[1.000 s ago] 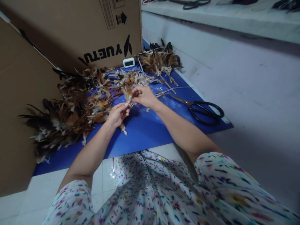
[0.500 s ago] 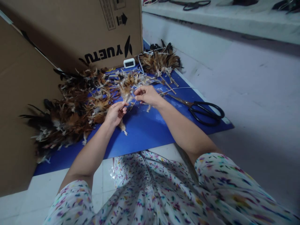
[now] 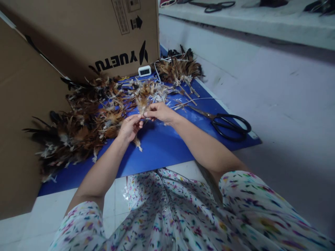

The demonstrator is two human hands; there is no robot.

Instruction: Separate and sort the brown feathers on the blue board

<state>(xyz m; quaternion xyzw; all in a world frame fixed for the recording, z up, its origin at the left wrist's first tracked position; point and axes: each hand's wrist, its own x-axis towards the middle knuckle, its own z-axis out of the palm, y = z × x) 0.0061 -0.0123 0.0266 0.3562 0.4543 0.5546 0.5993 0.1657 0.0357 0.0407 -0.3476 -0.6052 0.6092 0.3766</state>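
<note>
A small bunch of tan feathers (image 3: 141,103) stands upright over the blue table, its base pinched between the fingertips of my left hand (image 3: 130,127). The thumb and forefinger of my right hand (image 3: 160,113) meet at that same base, closed against it. Any thread between the fingertips is too fine to make out. Brown and black feather bundles (image 3: 75,129) are heaped to the left of my hands. Just below my left hand a pale feather tuft (image 3: 138,143) lies on the blue tabletop (image 3: 167,148).
Black-handled scissors (image 3: 225,125) lie to the right, blades pointing at the loose feathers. A tied feather bundle with sticks (image 3: 180,68) rests at the back by the wall. A small white digital clock (image 3: 144,71) stands before a cardboard box (image 3: 117,38). White string (image 3: 193,101) trails rightward.
My right hand has come down and to the left, from just right of the feather bunch to its base, beside my left fingertips. My left hand has barely moved.
</note>
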